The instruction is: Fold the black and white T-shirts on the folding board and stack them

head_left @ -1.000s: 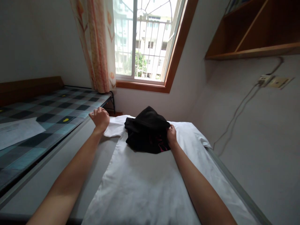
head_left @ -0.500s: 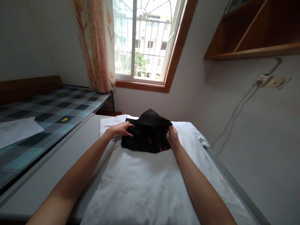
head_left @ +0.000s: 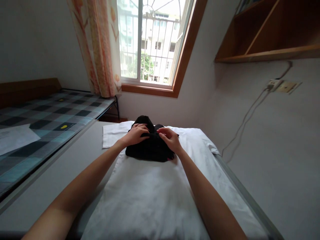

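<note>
1. Grey tabletop (head_left: 82, 156): bearing everything below.
2. White short-sleeved shirt (head_left: 150, 193): lying spread out.
3. Black garment (head_left: 147, 150): sitting bunched on the shirt's far end; probably handling light, soft and floppy, its edges likely offering the best hold.
4. Left hand (head_left: 136, 134): resting palm-down on the garment's left, fingers half curled, grip uncertain.
5. Right hand (head_left: 171, 138): angling inward, fingers bending near its middle; whether pinching cloth, cannot tell.

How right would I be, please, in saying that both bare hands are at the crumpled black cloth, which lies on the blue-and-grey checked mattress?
Almost: the crumpled black cloth lies on the spread white fabric garment, not on the checked mattress, as the head view shows. The left hand and right hand are indeed at it.
</note>
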### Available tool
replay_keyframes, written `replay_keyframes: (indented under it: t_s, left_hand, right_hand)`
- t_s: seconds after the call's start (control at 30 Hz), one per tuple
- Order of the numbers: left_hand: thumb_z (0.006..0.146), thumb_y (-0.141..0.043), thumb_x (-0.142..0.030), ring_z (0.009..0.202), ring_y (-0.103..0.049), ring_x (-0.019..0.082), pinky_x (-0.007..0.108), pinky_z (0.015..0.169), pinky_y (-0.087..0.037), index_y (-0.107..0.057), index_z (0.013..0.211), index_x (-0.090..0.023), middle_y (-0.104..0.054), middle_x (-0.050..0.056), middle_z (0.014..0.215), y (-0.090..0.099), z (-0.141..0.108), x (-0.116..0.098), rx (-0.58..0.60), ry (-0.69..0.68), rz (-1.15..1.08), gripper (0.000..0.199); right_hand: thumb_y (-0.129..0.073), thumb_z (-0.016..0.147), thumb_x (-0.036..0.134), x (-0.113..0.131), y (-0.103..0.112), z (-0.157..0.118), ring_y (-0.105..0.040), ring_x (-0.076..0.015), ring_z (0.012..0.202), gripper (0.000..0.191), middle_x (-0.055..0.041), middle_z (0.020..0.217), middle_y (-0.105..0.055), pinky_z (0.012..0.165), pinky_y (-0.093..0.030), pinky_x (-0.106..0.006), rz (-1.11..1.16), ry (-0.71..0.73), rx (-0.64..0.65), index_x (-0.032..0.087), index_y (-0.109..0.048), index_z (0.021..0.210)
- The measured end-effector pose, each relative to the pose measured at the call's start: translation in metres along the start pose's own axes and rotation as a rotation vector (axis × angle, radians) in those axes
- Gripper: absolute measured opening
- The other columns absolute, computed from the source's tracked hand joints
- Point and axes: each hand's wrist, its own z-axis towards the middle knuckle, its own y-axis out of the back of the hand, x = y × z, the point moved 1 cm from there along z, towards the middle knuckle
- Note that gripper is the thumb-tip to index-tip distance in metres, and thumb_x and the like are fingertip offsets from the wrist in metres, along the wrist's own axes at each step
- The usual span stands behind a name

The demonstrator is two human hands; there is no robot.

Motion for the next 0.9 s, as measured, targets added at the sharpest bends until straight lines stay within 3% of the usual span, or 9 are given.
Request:
replay_keyframes:
  t_s: [0.07, 0.13, 0.27, 0.37, 0.47, 0.57, 0.73, 0.83, 0.9]
  left_hand:
    - [0.090, -0.053, -0.036, 0.103, -0.064, 0.025, 0.041, 0.098, -0.042, -0.070, 0.097, -0.025, -0.071, 0.005, 0.100, 0.002, 0.002, 0.006, -0.054, 0.113, 0.018, 0.022]
    - [0.091, -0.048, -0.037, 0.090, -0.066, 0.023, 0.036, 0.085, -0.048, -0.068, 0.099, -0.023, -0.072, 0.005, 0.093, 0.008, 0.003, 0.015, -0.192, 0.265, -0.003, 0.025]
    - [0.091, -0.048, -0.032, 0.085, -0.065, 0.021, 0.031, 0.078, -0.048, -0.065, 0.099, -0.022, -0.070, 0.005, 0.093, 0.024, 0.003, 0.035, -0.523, 0.480, -0.117, 0.022]
    - [0.089, -0.051, -0.027, 0.085, -0.063, 0.020, 0.032, 0.080, -0.048, -0.065, 0.096, -0.021, -0.068, 0.005, 0.093, 0.029, 0.000, 0.044, -0.614, 0.576, -0.141, 0.017]
    - [0.085, -0.052, -0.016, 0.096, -0.058, 0.023, 0.037, 0.087, -0.045, -0.067, 0.099, -0.019, -0.064, 0.008, 0.101, 0.028, -0.002, 0.043, -0.553, 0.547, -0.028, 0.021]
    - [0.083, -0.047, -0.008, 0.107, -0.053, 0.024, 0.040, 0.093, -0.040, -0.067, 0.106, -0.021, -0.060, 0.008, 0.109, 0.022, -0.002, 0.031, -0.454, 0.341, 0.092, 0.032]
    - [0.089, -0.055, -0.038, 0.106, -0.055, 0.022, 0.040, 0.099, -0.035, -0.066, 0.107, -0.026, -0.064, 0.003, 0.105, 0.005, 0.000, -0.001, -0.115, -0.019, 0.092, 0.025]
    - [0.081, -0.061, -0.054, 0.106, -0.055, 0.025, 0.043, 0.098, -0.035, -0.060, 0.122, -0.028, -0.060, 0.006, 0.113, -0.006, -0.003, -0.015, -0.004, -0.048, 0.155, 0.048]
    - [0.077, -0.066, -0.053, 0.107, -0.054, 0.027, 0.044, 0.097, -0.037, -0.056, 0.127, -0.028, -0.058, 0.007, 0.116, -0.011, -0.004, -0.019, 0.002, -0.007, 0.193, 0.057]
  right_hand:
    - [-0.061, 0.083, 0.047, -0.013, 0.014, -0.002, -0.063, -0.0230, 0.098, 0.028, -0.0072, 0.102, -0.068, 0.088, -0.049, -0.040, -0.198, 0.037, -0.174, 0.023, -0.066, 0.097]
    - [-0.060, 0.082, 0.048, -0.031, 0.031, -0.007, -0.061, -0.0247, 0.099, 0.030, -0.0080, 0.100, -0.068, 0.091, -0.046, -0.043, -0.377, 0.033, -0.262, 0.022, -0.067, 0.094]
    - [-0.058, 0.080, 0.054, -0.069, 0.050, -0.016, -0.062, -0.0232, 0.081, 0.034, -0.0046, 0.082, -0.069, 0.080, -0.047, -0.039, -0.430, -0.139, -0.184, 0.021, -0.065, 0.082]
    - [-0.055, 0.080, 0.058, -0.083, 0.049, -0.017, -0.059, -0.0206, 0.072, 0.038, -0.0028, 0.073, -0.066, 0.072, -0.046, -0.035, -0.374, -0.188, -0.196, 0.020, -0.063, 0.078]
    - [-0.054, 0.080, 0.061, -0.087, 0.046, -0.016, -0.058, -0.0208, 0.074, 0.041, -0.0042, 0.077, -0.066, 0.074, -0.045, -0.035, -0.366, -0.174, -0.254, 0.020, -0.062, 0.082]
    - [-0.056, 0.077, 0.064, -0.086, 0.046, -0.016, -0.058, -0.0218, 0.077, 0.045, -0.0059, 0.080, -0.066, 0.075, -0.045, -0.036, -0.359, -0.187, -0.277, 0.019, -0.062, 0.085]
    - [-0.050, 0.083, 0.061, -0.077, 0.045, -0.017, -0.056, -0.0200, 0.072, 0.042, -0.0027, 0.072, -0.062, 0.072, -0.044, -0.034, -0.394, -0.148, -0.352, 0.021, -0.057, 0.077]
    - [-0.048, 0.088, 0.057, -0.066, 0.038, -0.016, -0.055, -0.0188, 0.071, 0.037, -0.0009, 0.072, -0.060, 0.070, -0.043, -0.032, -0.359, -0.101, -0.423, 0.022, -0.055, 0.079]
    - [-0.050, 0.088, 0.055, -0.058, 0.032, -0.014, -0.056, -0.0192, 0.076, 0.034, -0.0016, 0.077, -0.062, 0.073, -0.044, -0.032, -0.314, -0.043, -0.416, 0.022, -0.056, 0.083]
